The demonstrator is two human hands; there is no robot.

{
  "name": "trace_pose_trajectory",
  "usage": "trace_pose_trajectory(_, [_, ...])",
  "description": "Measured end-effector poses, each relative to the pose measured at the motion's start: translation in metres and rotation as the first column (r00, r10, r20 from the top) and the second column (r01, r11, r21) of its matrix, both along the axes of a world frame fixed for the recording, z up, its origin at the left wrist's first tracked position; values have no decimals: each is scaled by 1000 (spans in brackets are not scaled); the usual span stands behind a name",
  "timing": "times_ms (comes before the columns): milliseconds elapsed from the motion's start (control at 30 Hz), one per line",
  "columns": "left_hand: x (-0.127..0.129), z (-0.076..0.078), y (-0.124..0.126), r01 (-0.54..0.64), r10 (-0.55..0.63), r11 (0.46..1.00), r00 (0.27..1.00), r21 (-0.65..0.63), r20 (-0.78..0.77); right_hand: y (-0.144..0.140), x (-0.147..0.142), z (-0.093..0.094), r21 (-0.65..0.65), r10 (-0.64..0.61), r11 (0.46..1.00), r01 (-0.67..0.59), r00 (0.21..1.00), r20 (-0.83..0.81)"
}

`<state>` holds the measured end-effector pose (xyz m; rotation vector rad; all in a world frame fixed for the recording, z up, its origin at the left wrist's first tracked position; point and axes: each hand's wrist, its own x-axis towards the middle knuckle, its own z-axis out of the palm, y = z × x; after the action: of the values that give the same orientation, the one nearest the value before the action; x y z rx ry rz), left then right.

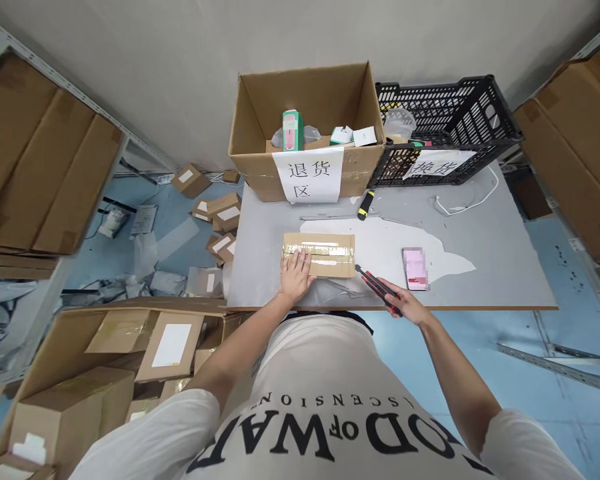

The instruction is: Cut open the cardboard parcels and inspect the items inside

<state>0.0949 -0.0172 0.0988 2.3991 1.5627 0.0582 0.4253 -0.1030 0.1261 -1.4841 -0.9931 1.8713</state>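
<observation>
A small taped cardboard box (330, 264) lies flat near the front of the grey table. My left hand (297, 275) rests on its left end with the fingers spread, pressing on the top. In my right hand (405, 303) is a red and black utility knife (380, 288), held by its handle. The knife points up and left, its tip close to the box's right lower corner; whether it touches the box I cannot tell. A crumpled clear plastic bag (325, 291) lies between the box and the table's front edge.
Behind stand a large open carton (260, 175) with a paper sign and a black plastic crate (445, 153). A yellow-black cutter (366, 205) and a phone (416, 269) lie on the table (510, 267). Parcels fill a big carton (55, 333) at lower left.
</observation>
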Motion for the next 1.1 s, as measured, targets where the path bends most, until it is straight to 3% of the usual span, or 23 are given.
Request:
trace_pose_trajectory(333, [0, 3, 1, 25, -23, 999, 997, 29, -79, -20, 8, -2, -18, 40, 999, -40, 999, -18])
trace_pose_trajectory(567, [-2, 8, 1, 33, -32, 999, 999, 25, -32, -33, 11, -4, 18, -74, 997, 74, 997, -6])
trace_pose_trajectory(733, [-11, 19, 2, 32, -16, 996, 980, -79, 199, -31, 8, -16, 120, -321, 935, 333, 940, -113])
trace_pose_trajectory(800, [-22, 23, 8, 7, 41, 991, 929, -130, 367, -19, -3, -21, 141, -418, 886, 441, 893, -163])
trace_pose_trajectory(867, [-36, 25, 21, -102, 190, 976, 832, -193, 522, 1, -17, -24, 137, -489, 842, 522, 845, -216])
trace_pose_trajectory(933, [-50, 25, 40, -282, 427, 903, 669, -324, 608, 23, -31, -26, 98, -520, 822, 561, 810, -272])
trace_pose_trajectory(1000, [-63, 24, 61, -355, 668, 742, 464, -569, 582, 45, -42, -29, 32, -520, 828, 560, 788, -329])
trace_pose_trajectory(1033, [-68, 23, 71, -299, 755, 649, 372, -700, 540, 55, -46, -31, -4, -516, 835, 550, 782, -349])
trace_pose_trajectory(1100, [-75, 20, 84, -125, 846, 508, 259, -852, 466, 70, -51, -36, -64, -511, 847, 527, 776, -370])
